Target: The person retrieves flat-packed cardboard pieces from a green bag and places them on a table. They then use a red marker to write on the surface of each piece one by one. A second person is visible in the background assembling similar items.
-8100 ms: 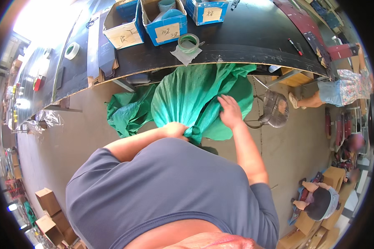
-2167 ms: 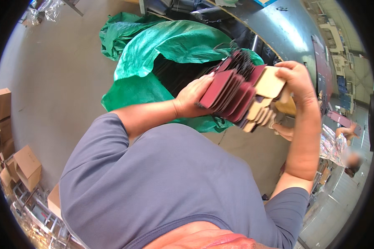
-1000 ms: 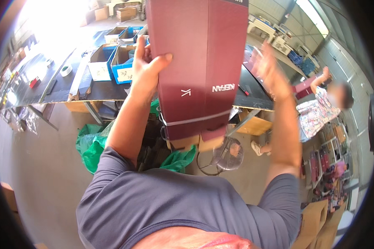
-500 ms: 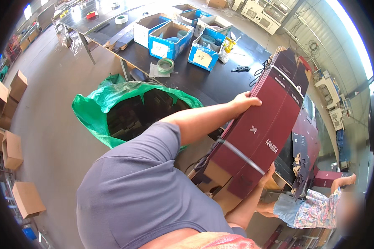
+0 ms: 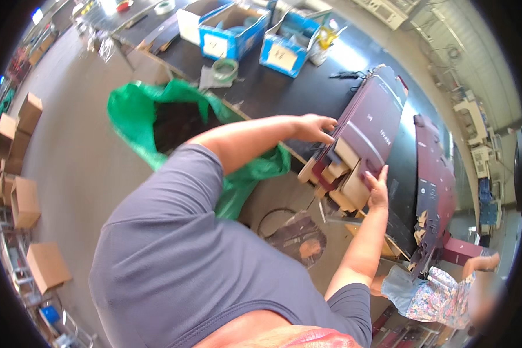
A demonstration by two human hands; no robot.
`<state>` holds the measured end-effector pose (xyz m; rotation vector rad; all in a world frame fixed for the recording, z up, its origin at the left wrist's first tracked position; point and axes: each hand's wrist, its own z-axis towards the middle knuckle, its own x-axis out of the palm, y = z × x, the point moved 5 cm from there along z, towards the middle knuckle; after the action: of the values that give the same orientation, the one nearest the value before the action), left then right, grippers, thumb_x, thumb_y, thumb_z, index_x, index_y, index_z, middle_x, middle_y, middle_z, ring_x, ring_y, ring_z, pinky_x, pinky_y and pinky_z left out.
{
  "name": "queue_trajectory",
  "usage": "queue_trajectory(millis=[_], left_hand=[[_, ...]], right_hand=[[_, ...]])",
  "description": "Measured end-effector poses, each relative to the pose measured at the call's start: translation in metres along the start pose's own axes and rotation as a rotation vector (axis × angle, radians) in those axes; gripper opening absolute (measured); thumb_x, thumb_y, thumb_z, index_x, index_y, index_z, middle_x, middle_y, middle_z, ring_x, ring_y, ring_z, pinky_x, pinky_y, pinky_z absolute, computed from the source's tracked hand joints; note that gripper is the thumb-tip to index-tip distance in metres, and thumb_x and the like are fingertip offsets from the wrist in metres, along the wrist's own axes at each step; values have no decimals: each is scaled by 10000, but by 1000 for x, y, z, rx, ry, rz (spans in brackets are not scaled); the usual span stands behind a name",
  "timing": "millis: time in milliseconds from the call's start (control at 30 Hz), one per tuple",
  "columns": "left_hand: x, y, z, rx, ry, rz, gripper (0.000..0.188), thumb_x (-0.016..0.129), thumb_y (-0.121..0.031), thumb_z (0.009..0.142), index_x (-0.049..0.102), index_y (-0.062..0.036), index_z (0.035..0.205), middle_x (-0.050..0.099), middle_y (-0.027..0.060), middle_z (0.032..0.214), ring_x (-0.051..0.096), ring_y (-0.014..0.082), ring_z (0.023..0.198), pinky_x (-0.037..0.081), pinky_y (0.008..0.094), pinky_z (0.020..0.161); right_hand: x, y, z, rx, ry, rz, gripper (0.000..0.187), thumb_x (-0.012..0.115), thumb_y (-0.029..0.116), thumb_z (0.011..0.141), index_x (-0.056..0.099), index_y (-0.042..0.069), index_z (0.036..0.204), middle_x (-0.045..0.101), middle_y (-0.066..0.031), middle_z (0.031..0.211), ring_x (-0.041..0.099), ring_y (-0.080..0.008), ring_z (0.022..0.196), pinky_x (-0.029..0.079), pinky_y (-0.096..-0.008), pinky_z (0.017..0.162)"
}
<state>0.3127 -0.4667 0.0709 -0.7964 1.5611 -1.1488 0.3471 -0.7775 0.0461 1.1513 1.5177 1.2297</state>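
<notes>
A strapped bundle of flat maroon cartons (image 5: 370, 117) lies on the black table (image 5: 278, 107), its ragged brown near end jutting past the edge. My left hand (image 5: 316, 127) is at the bundle's left side, fingers stretched out and apart; whether it touches is hard to tell. At the near right corner, my right hand (image 5: 378, 188) rests against the cartons with thumb and fingers spread. A pale strap crosses the bundle near this end. Left of my left forearm gapes a green plastic sack (image 5: 130, 110) with dark contents.
Blue-and-white boxes (image 5: 229, 35) stand at the back of the table near a tape roll (image 5: 225, 69). More maroon cartons (image 5: 435, 180) lie to the right, close to another person in a floral top (image 5: 440, 296). Brown boxes (image 5: 46, 267) line the left floor.
The bundle has moved away from me and come down onto the table. Both hands have loosened from it, and the left has slid toward its near end.
</notes>
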Motion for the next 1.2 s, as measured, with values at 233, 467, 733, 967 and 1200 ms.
queue_trajectory(millis=[233,467,733,967,1200], left_hand=[[-154,168,-226,-573,77,310,376,665,-164,834,630,-8,1175,691,145,1095,656,266,1048,517,365,925],[-142,240,-264,-535,35,1112,440,691,-354,796,658,-132,1175,558,119,1267,538,292,1175,449,421,916],[-137,290,-304,-269,160,1081,158,588,-212,757,693,-130,843,673,53,844,616,246,943,425,404,835],[-138,276,-368,-414,348,768,327,541,-373,749,684,-84,800,686,123,845,634,332,869,459,443,804],[-121,279,-445,-1196,679,80,594,439,-486,918,705,42,975,680,194,1097,678,322,846,502,441,844]], right_hand=[[26,7,-156,-526,-559,-261,463,585,116,881,463,-52,1294,516,-162,1265,515,-242,1145,407,-364,998],[363,-32,-140,-683,480,-441,343,670,151,840,637,46,1165,609,-142,1256,559,-313,1179,443,-391,995],[505,-198,0,-187,722,-1325,452,454,430,959,678,80,1135,655,-172,1157,594,-349,1121,473,-448,940],[527,-228,-97,-59,936,-1439,536,353,460,976,729,80,957,700,-168,1005,666,-363,943,524,-465,828],[531,-220,-263,290,1224,-1249,499,407,429,950,612,5,1115,666,-205,1096,632,-367,1035,503,-455,865]])
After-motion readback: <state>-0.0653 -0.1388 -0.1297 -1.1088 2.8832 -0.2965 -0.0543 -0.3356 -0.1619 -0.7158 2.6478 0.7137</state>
